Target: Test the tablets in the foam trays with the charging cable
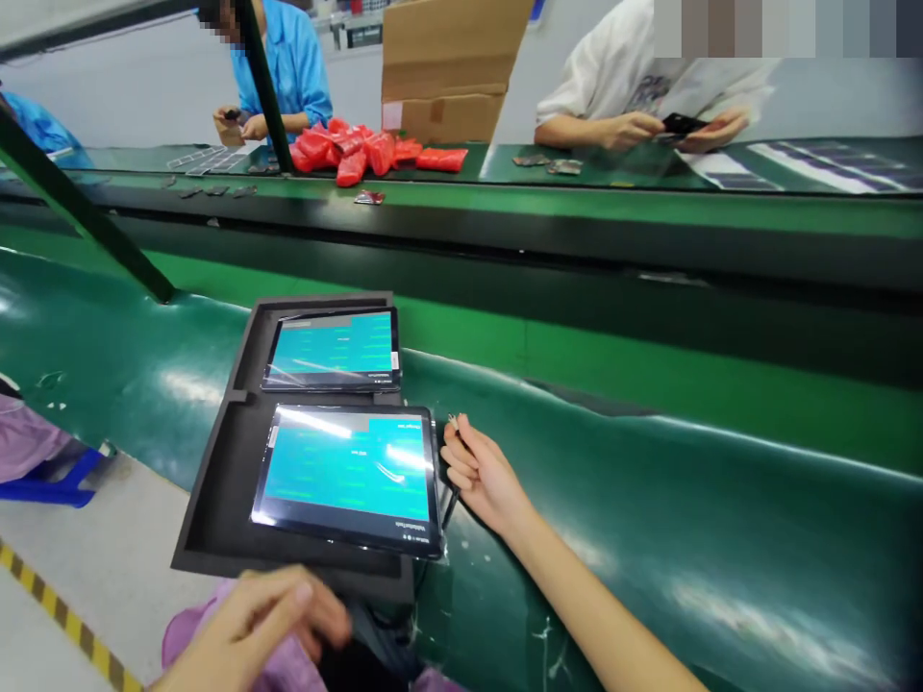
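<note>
My right hand pinches a cable plug with a small pale tip; a black cable runs down from the fist. Just left of it lies a tablet, its screen lit blue-green, resting over the near part of a black foam tray. A second lit tablet sits in the tray's far compartment. Low in the view, in front of the tray, my left hand hovers with loosely bent fingers, slightly blurred and holding nothing. The plug touches neither tablet.
Beyond the green bench runs a dark conveyor belt. Across it are red plastic packets, a cardboard box and two co-workers handling small items. A slanted green post stands on the left.
</note>
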`<state>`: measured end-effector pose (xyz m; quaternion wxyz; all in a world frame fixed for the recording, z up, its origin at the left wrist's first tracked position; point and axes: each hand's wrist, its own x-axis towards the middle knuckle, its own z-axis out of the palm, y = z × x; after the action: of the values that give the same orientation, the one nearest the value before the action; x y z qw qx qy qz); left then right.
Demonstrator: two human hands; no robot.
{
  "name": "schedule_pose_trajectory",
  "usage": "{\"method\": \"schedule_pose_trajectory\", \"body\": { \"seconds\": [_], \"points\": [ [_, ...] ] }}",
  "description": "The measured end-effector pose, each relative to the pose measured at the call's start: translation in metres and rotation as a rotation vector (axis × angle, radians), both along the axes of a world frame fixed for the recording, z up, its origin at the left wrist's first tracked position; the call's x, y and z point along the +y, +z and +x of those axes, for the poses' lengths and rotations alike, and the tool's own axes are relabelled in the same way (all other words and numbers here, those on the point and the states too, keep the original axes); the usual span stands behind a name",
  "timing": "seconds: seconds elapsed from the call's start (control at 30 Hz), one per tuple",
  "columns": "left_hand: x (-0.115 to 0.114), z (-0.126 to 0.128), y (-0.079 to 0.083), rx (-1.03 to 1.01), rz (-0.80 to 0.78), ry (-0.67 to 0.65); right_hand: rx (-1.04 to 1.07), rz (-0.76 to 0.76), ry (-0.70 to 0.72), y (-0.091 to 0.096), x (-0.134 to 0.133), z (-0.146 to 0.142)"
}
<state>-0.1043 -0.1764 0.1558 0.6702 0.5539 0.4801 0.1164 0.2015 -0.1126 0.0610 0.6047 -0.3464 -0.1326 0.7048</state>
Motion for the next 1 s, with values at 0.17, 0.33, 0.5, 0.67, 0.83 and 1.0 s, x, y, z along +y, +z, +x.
{"method": "schedule_pose_trajectory", "body": {
  "seconds": [0.17, 0.33, 0.5, 0.67, 0.83, 1.0],
  "points": [
    [0.09, 0.024, 0.019, 0.376, 1.039, -0.141, -0.047, 0.013, -0.042, -0.001, 0.002, 0.001],
    [0.136, 0.066, -0.012, 0.105, 1.016, -0.194, -0.101, 0.048, -0.101, 0.004, -0.011, 0.005],
    [0.139, 0.056, -0.016, 0.261, 1.145, -0.268, -0.232, 0.066, -0.072, 0.009, -0.028, 0.019],
    [0.154, -0.003, -0.016, 0.459, 1.143, -0.053, -0.468, 0.044, 0.081, 0.011, -0.028, 0.033],
    [0.138, -0.057, -0.043, 0.538, 0.841, 0.153, -0.656, 0.062, 0.116, 0.02, -0.02, 0.04],
    [0.104, -0.065, -0.061, 0.499, 0.687, 0.207, -0.803, 0.064, 0.26, 0.027, -0.018, 0.046]
  ]
}}
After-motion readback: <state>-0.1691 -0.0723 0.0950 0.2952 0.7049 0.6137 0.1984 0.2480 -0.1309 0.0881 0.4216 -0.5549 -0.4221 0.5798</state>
